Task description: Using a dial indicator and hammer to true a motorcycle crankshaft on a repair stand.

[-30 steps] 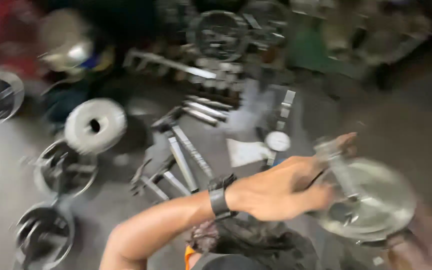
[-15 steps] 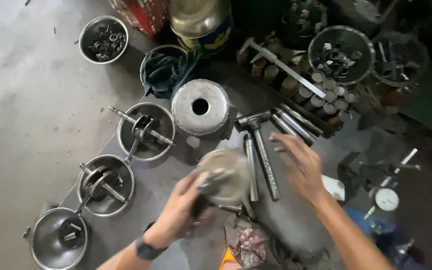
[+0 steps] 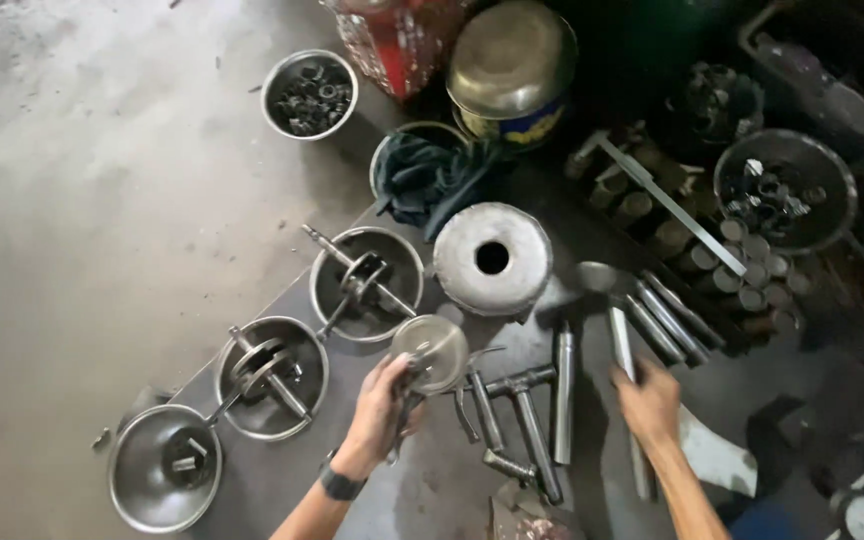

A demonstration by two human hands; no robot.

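Note:
My left hand (image 3: 382, 405), with a dark watch on the wrist, is shut on a round shiny metal disc (image 3: 432, 352) that has a short stem. It holds the disc just above the dark work plate (image 3: 422, 490), beside the nearest steel bowl (image 3: 367, 283). My right hand (image 3: 649, 400) is closed over the handle of a metal hammer (image 3: 614, 335). The hammer's head lies near a domed metal cap with a centre hole (image 3: 492, 258). Steel rods (image 3: 562, 390) and a T-shaped pipe piece (image 3: 522, 400) lie between my hands.
Two more steel bowls with cross-shaped fittings (image 3: 272, 375) (image 3: 164, 465) line the plate's left edge. Farther back stand a bowl of small nuts (image 3: 309, 95), a bowl with dark cloth (image 3: 430, 175), a brass pot (image 3: 512, 60) and a bowl of parts (image 3: 787, 190). Bare concrete floor lies at the left.
My left hand has carried the disc to a spot beside the row of bowls. My right hand has shifted right from the rods onto the hammer handle.

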